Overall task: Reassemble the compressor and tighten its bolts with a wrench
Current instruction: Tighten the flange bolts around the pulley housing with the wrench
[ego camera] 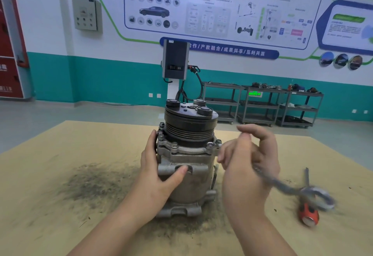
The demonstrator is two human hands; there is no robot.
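- Compressor [186,160] is standing upright on its end at the middle of the tabletop [60,175], black pulley [189,126] uppermost.
- Housing is being steadied by the left hand [159,173]: fingers wrapped around its left side, thumb [178,172] pressed on the front of the casting, so that grip is closed on the compressor body.
- Wrench [290,188] is being held in the right hand [250,166], just to the right of the flange bolts [210,145]; fingers are curled around the shaft, index finger loosely raised.
- Wrench is motion-blurred; its ring end is hanging out to the right, above the tabletop.
- Orange-handled screwdriver [307,213] is lying on the tabletop, right of the compressor, partly under the wrench end.
- Dark grime is spread over the tabletop around the compressor base.
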